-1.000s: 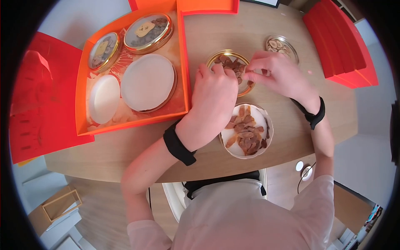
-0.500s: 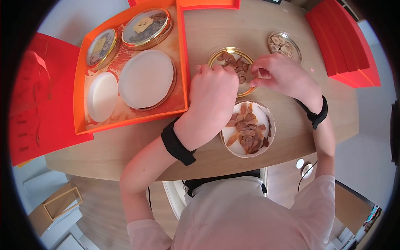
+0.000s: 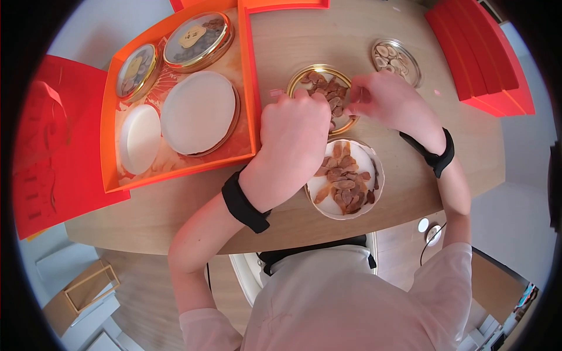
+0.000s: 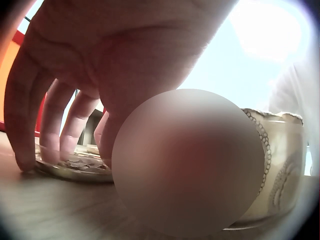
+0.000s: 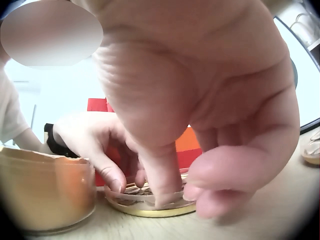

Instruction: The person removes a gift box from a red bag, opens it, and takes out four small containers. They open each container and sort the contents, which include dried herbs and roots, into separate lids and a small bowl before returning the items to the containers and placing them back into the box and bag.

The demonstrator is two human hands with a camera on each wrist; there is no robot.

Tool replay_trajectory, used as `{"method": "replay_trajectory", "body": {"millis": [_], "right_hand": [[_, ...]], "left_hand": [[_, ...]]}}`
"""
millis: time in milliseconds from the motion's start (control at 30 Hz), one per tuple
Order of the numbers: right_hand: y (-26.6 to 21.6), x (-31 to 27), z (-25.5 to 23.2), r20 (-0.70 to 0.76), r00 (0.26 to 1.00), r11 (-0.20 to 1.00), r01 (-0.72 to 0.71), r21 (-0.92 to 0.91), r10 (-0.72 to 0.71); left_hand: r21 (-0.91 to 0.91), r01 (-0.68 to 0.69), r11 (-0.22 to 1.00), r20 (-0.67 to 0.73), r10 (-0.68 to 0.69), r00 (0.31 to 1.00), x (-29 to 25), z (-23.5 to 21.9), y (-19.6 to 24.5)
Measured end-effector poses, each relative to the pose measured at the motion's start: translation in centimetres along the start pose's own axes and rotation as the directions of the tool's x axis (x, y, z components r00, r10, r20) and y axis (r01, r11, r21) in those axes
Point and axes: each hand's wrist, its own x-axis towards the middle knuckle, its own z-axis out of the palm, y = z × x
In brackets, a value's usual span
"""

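A shallow round gold-rimmed dish (image 3: 297, 82) of brown dried slices (image 3: 331, 89) lies on the table. My left hand (image 3: 295, 128) grips its near-left side; in the left wrist view its fingers (image 4: 54, 135) come down at the rim of the clear wall. My right hand (image 3: 395, 102) is at the dish's right edge. In the right wrist view its thumb (image 5: 162, 185) reaches inside the clear wall and the other fingers curl outside; I cannot tell what it pinches. Just nearer stands a clear round tub (image 3: 380, 190) with a white liner and reddish-brown slices (image 3: 345, 184).
An orange box (image 3: 256, 117) at the left holds two gold-rimmed round tubs (image 3: 196, 38) and white round liners (image 3: 196, 111). A dish of pale slices (image 3: 393, 58) stands at the far right near a red box (image 3: 474, 58). A red bag (image 3: 64, 152) lies far left.
The brown slices in the gold-rimmed dish have shifted, gathering a little away from its right side. Both hands stay at the dish with only small movements.
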Motion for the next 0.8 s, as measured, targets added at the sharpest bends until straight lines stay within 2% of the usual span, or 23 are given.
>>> {"method": "replay_trajectory", "body": {"millis": [167, 300, 467, 667, 800], "right_hand": [[0.6, 0.5, 0.4, -0.001, 1.000, 0.995, -0.021, 0.097, 0.021], [-1.2, -0.6, -1.2, 0.018, 0.999, 0.999, -0.038, -0.003, 0.039], [-1.4, -1.2, -0.9, 0.065, 0.997, 0.997, -0.031, -0.072, 0.036], [-0.5, -0.6, 0.1, 0.101, 0.994, 0.999, 0.034, -0.018, -0.032], [-0.6, -0.5, 0.0, 0.119, 0.993, 1.000, 0.024, -0.016, -0.022]], "left_hand": [[-0.001, 0.000, 1.000, 0.034, 0.000, 0.999, 0.2, -0.4, -0.1], [-0.029, 0.019, 0.999, 0.081, -0.016, 0.997, 0.3, -0.9, 0.1], [-0.032, 0.000, 0.999, 0.043, 0.002, 0.999, 0.1, -0.3, 0.0], [-0.046, 0.013, 0.999, 0.044, -0.011, 0.999, 0.2, -0.2, 0.0], [-0.071, 0.006, 0.997, 0.033, -0.004, 0.999, 0.2, -0.3, 0.2]]}}
